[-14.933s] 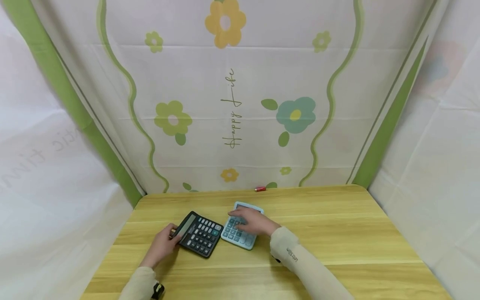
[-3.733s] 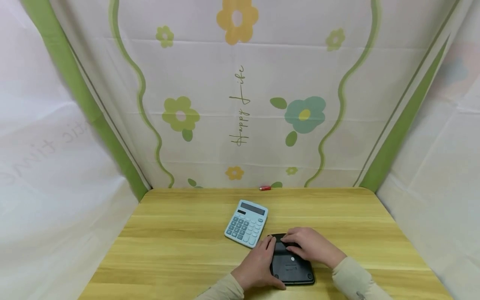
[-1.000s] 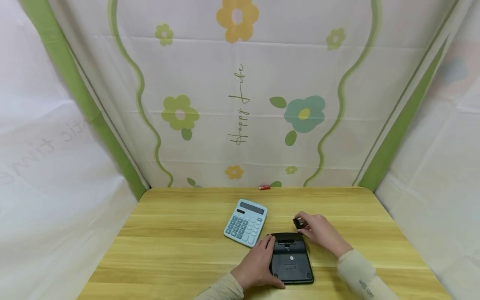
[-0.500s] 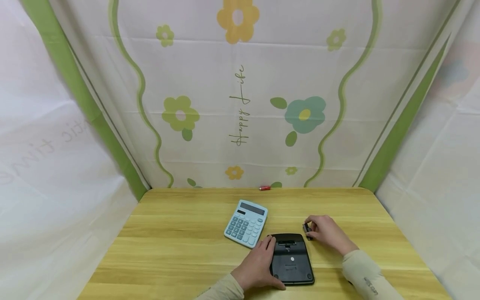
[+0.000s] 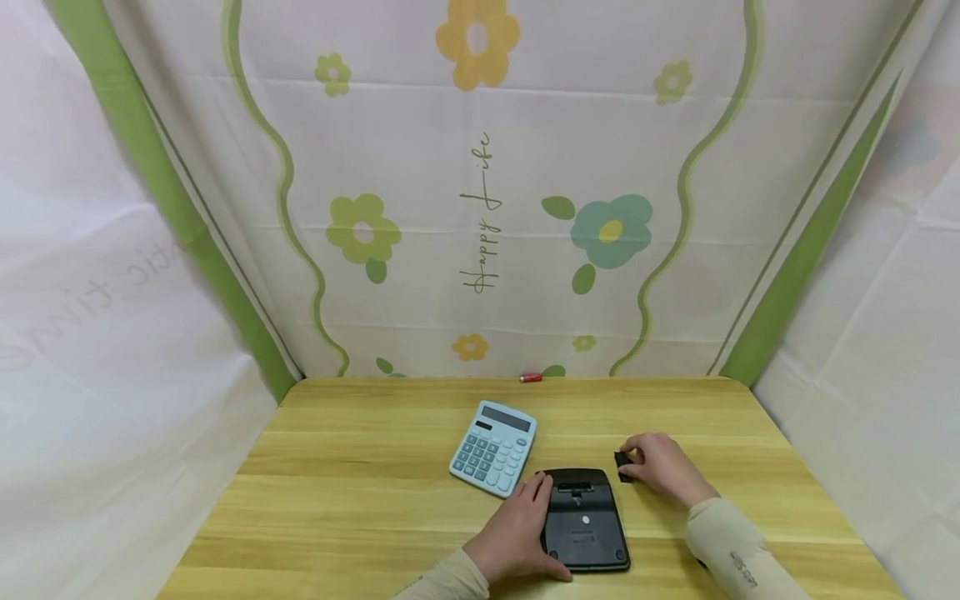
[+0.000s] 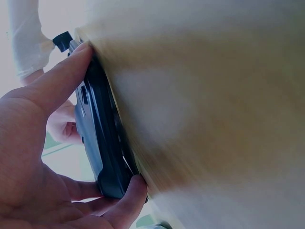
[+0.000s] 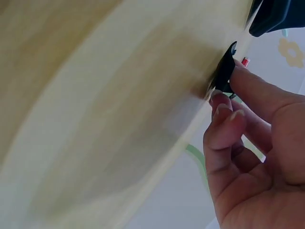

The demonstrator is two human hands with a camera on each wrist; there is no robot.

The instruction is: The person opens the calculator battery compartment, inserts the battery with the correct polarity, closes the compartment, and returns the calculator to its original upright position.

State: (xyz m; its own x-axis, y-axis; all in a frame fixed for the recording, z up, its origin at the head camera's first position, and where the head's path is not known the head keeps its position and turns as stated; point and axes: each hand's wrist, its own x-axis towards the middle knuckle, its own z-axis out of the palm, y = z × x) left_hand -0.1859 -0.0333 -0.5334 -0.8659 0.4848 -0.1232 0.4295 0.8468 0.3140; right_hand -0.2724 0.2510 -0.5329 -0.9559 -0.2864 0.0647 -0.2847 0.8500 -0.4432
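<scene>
The left hand (image 5: 512, 533) grips the face-down black calculator (image 5: 587, 543) on the table (image 5: 337, 483); the right hand (image 5: 663, 468) pinches a small black cover (image 5: 622, 467) beside it — apparently laying it aside — which next calls for gentle release.

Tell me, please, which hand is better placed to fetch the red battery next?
Probably the right hand: it pinches only the black battery cover, which it could set down, while the left hand holds the face-down black calculator.
</scene>
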